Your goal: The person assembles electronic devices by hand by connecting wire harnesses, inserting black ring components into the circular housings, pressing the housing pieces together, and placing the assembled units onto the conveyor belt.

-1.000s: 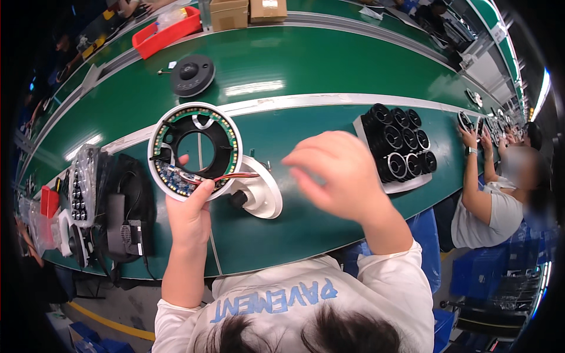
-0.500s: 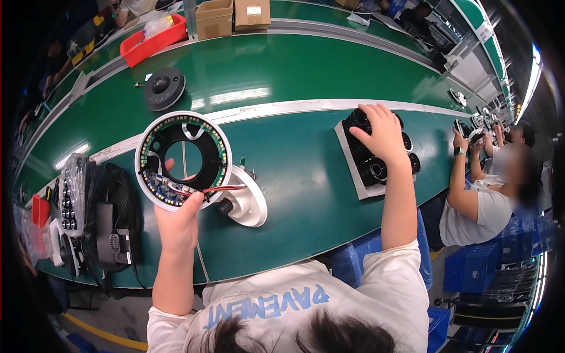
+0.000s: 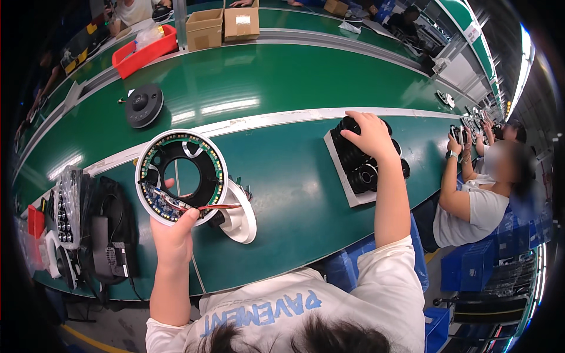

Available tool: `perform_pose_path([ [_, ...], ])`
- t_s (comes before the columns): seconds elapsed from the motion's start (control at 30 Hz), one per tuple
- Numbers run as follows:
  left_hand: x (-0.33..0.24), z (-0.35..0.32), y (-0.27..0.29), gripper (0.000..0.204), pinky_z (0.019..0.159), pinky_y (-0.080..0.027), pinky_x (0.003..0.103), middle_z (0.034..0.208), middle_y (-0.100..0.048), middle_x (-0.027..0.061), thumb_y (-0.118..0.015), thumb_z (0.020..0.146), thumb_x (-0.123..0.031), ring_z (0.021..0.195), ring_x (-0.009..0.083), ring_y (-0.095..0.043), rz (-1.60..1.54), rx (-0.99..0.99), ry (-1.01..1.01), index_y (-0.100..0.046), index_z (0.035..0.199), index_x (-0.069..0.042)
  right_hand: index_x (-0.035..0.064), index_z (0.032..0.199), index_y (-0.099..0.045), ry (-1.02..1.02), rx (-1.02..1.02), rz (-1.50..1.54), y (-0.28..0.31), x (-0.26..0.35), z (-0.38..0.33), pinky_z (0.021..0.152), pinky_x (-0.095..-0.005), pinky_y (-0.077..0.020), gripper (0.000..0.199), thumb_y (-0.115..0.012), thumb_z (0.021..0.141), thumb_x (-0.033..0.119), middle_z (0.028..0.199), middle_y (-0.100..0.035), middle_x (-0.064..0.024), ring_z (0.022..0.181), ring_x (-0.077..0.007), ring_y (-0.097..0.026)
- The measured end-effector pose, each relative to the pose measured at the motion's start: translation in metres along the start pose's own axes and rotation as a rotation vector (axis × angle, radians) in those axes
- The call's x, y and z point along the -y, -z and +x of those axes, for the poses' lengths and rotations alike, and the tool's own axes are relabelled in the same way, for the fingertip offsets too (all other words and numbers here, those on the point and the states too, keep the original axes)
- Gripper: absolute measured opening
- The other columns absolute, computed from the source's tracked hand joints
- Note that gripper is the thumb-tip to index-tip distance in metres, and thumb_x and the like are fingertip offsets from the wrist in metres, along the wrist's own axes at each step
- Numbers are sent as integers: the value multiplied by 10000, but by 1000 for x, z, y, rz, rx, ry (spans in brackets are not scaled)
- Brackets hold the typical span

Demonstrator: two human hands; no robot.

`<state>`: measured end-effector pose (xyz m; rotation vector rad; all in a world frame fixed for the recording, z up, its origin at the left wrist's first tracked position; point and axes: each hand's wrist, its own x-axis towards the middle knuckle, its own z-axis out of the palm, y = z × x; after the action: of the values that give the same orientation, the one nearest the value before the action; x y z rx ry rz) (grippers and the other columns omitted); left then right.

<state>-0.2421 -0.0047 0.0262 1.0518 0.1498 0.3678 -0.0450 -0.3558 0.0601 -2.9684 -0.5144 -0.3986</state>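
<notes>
My left hand (image 3: 172, 235) grips a round white light housing (image 3: 207, 167) by its near rim, thumb in front. Inside it show a ring of small LEDs, a circuit board and red and black wires. Just right of it, a white dish-shaped part (image 3: 242, 220) stands tilted on the bench, partly hidden by the housing. My right hand (image 3: 375, 138) reaches over a pale tray (image 3: 360, 199) of several black cylindrical parts (image 3: 364, 176). Its thumb and fingers bracket a black cylindrical part (image 3: 347, 126) at the tray's far left corner; the fingertips are partly hidden.
A dark grey disc with a domed centre (image 3: 144, 106) lies on the green belt beyond a white rail (image 3: 265, 120). Black bags (image 3: 112, 235) and bagged parts (image 3: 69, 206) crowd the left. A red bin (image 3: 144, 50) and cardboard boxes (image 3: 204, 29) stand far back. A co-worker (image 3: 471, 200) sits right.
The view has shifted slightly, so the bench things appear moved to the left and down. Both hands keep nearly the same places relative to the housing and the tray.
</notes>
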Motion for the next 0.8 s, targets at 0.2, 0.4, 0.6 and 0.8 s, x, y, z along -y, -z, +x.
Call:
perform_pose_path([
  [0.2, 2, -5, -1, 669, 795, -473, 272, 1071, -458, 94, -663, 636, 68, 895, 159, -556, -8, 18, -37, -320, 1209, 18, 54, 1051, -526, -58, -225, 73, 17, 26, 0, 787, -401, -426, 471, -668, 679, 307, 953, -592, -140, 904, -306, -554],
  [0.4, 3, -3, -10, 637, 729, -491, 254, 958, -528, 105, -652, 658, 82, 811, 155, -591, -64, 64, 45, -319, 1198, 19, 48, 1051, -532, 369, -390, 519, 50, 122, -17, 873, -386, -379, 475, -697, 634, 203, 1015, -565, -105, 1000, -305, -497],
  [0.6, 0, -3, -7, 629, 551, -452, 200, 821, -563, 66, -658, 684, 22, 693, 100, -568, 27, 93, 124, -302, 1202, 10, 95, 1038, -558, 830, -232, 520, 54, 205, -17, 920, -427, -336, 506, -719, 577, 228, 1083, -549, -98, 1065, -309, -472],
  [0.8, 3, 1, -9, 521, 560, -455, 184, 878, -561, 26, -649, 694, -5, 746, 73, -555, -10, 153, 148, -398, 1150, -24, 143, 1026, -571, 763, -125, 398, 31, 226, -23, 968, -492, -280, 447, -704, 604, 197, 1167, -492, -53, 1125, -269, -433],
])
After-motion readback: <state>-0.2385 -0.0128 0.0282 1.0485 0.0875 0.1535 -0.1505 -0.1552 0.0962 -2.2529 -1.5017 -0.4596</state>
